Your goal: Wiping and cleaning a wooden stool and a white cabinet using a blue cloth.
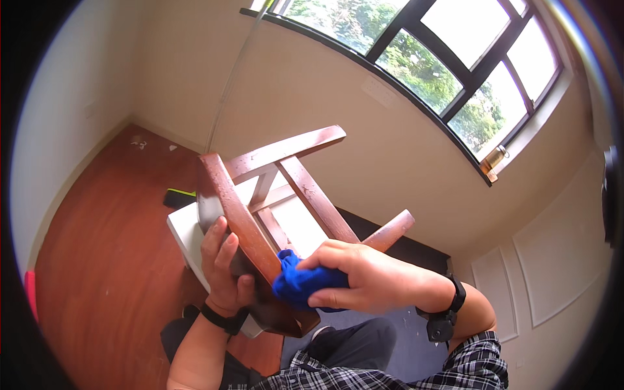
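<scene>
A brown wooden stool (246,224) lies tipped on its side in front of me, its legs pointing up and to the right. Small drop-like marks dot its glossy wood. Beneath it shows part of a white flat-topped piece of furniture (187,231). My left hand (222,273) steadies the stool at its dark seat (253,297), fingers spread along the seat's side. In my right hand (360,278) is a bunched blue cloth (304,282), which touches the wooden edge of the seat frame. The cloth hides part of that edge.
A window (438,63) spans the far wall, with a bottle (493,158) on its sill. A thin pole (234,78) leans by the wall. A black-and-green brush head (179,197) and white scraps (139,142) lie on the reddish wood floor (107,243). Something pink (30,295) is at far left.
</scene>
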